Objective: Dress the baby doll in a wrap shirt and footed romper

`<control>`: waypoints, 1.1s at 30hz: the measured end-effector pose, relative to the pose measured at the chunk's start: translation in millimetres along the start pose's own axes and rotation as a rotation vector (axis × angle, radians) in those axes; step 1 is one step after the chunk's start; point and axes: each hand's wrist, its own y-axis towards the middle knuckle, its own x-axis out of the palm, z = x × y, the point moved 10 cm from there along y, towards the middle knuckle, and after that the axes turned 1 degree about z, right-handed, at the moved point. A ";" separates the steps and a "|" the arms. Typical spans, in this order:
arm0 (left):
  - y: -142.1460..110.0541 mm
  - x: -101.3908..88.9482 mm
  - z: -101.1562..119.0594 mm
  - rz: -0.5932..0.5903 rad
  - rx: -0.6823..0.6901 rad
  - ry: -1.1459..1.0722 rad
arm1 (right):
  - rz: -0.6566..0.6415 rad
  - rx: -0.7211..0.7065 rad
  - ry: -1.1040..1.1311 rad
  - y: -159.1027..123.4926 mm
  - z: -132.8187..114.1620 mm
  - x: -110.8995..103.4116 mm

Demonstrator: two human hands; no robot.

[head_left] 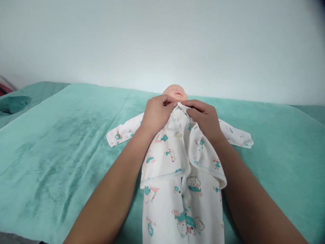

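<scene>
A baby doll (175, 91) lies on its back, dressed in a white baby jacket (162, 156) with teal and pink animal prints. My left hand (159, 111) pinches the jacket's collar edge just below the doll's chin. From the other side, my right hand (204, 117) grips the collar's opposite edge, its fingertips close to my left ones. A pale button (179, 135) shows lower on the front, where the right flap hangs loose and folded outward. Matching trousers (165, 217) extend toward me. Both sleeves spread sideways; the doll's hands are not visible.
A teal plush blanket (63, 162) lies under the doll and spreads to both sides. Behind it rises a plain pale wall (162, 40). At the far left are a folded teal cloth (15, 104) and something red (4, 89).
</scene>
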 end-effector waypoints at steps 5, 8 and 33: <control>0.4 -2.9 -6.7 -0.002 -0.082 -0.024 | -0.071 -0.140 -0.112 -0.7 -14.4 8.4; 0.2 -2.6 -13.2 -0.009 -0.162 -0.121 | -0.144 -0.218 -0.171 -2.0 -25.8 16.6; -133.7 -90.0 5.1 0.454 0.000 0.247 | -0.053 0.073 0.001 -2.6 -20.3 -11.0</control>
